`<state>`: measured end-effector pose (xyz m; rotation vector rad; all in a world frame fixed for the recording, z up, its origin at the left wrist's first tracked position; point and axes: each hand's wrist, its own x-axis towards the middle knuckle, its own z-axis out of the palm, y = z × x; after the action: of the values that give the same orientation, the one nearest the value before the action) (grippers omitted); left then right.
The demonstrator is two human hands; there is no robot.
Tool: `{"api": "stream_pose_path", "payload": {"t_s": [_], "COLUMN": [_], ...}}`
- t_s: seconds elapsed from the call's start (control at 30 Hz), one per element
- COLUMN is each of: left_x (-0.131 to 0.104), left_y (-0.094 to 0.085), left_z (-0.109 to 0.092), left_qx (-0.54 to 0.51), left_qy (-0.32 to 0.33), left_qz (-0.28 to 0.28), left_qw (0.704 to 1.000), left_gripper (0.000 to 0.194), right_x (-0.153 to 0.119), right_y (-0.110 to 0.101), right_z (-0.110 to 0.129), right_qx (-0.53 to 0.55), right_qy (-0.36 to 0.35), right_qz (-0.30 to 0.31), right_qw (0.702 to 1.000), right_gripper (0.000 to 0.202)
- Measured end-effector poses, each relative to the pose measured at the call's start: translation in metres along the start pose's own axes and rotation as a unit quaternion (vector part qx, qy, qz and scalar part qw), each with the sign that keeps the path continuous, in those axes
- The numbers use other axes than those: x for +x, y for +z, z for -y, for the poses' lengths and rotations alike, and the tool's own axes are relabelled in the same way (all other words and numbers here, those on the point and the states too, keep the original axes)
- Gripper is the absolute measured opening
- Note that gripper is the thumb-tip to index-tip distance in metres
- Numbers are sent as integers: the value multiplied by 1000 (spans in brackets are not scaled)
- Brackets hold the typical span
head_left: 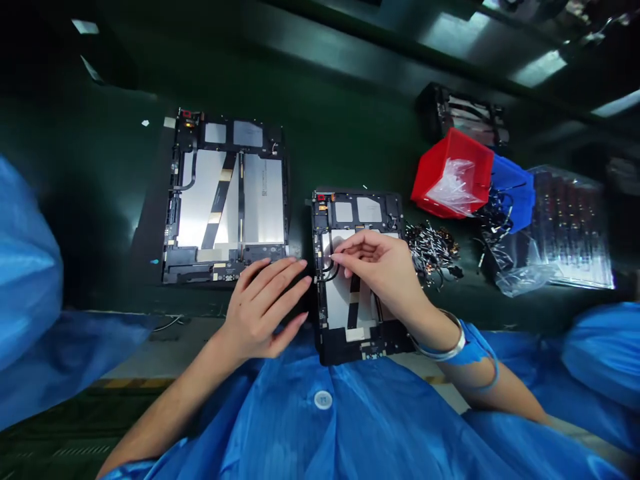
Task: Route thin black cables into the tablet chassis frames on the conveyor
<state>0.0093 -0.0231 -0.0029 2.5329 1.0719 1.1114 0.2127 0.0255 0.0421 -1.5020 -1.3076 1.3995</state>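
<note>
Fingers of my right hand pinch together on a black cable at the near tablet's upper-left corner; its long axis runs away from me. My left hand, fingers spread flat, rests just left of it on the desk.

Dim bench, lit from overhead — glare on the silver panel of the opened tablet; beyond it corners darken, probably lens-warped — edges slightly soft.
</note>
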Motion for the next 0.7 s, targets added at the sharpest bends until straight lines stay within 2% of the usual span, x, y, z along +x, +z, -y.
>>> {"api": "stream_pose_path", "payload": {"t_s": [0.27, 0.47, 0.7], "left_x": [-1, 0, 3], "left_y": [4, 5, 5], "left_z": [-2, -3, -5], "left_qx": [14, 30, 47], "left_qy": [7, 3, 0], "left_qz": [47, 53, 55], "left_qw": [999, 998, 997], "left_gripper": [36, 35, 34], "right_x": [6, 9, 10], "right_y": [-4, -5, -8], "right_z": [1, 1, 3], "right_qx": [-89, -140, -152], "right_qy": [-23, -51, -74], "right_qz": [2, 14, 22], "right_qw": [996, 989, 985], "right_gripper": [26, 23, 17]}}
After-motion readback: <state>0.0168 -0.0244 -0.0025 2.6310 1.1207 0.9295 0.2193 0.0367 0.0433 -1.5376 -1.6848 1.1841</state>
